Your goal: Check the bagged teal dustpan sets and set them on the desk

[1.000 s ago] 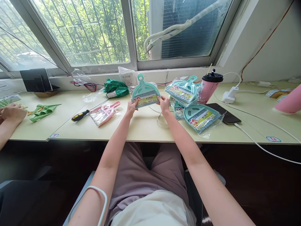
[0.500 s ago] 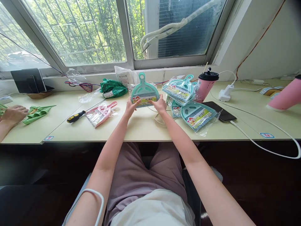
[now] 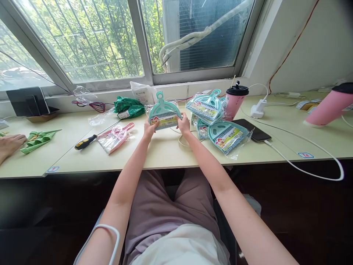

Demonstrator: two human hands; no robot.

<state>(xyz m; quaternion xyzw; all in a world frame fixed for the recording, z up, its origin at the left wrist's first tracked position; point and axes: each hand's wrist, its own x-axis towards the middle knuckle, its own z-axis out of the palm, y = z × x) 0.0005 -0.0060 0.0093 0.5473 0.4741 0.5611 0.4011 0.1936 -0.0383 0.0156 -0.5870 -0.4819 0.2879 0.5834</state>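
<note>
Between my two hands is a wrapped mini dustpan and brush set (image 3: pixel 164 111), turquoise, its looped handle pointing away from me and a yellow-and-white label facing up. My left hand (image 3: pixel 150 129) grips its lower left side, thumb on the label. On the lower right side, my right hand (image 3: pixel 184 123) pinches it with the thumb in front. Just right of my right hand lie several more turquoise sets in clear plastic, a stacked one (image 3: pixel 205 106) behind and another (image 3: pixel 229 137) nearer the table edge. A pink dustpan set (image 3: pixel 116 137) in plastic lies to the left.
A yellow-and-black screwdriver (image 3: pixel 86 142) lies left of the pink set, and a green bag (image 3: pixel 128 108) behind it. A pink cup (image 3: pixel 235 101), a black phone (image 3: pixel 253 130) and a white charger (image 3: pixel 258 109) stand or lie rightward. At far left, another person's hand (image 3: pixel 11 145) is near a folded green item (image 3: pixel 41 140).
The view has shifted slightly, so the table's things sit a little further left in the picture. Both hands still hold the turquoise set, now tilted slightly.
</note>
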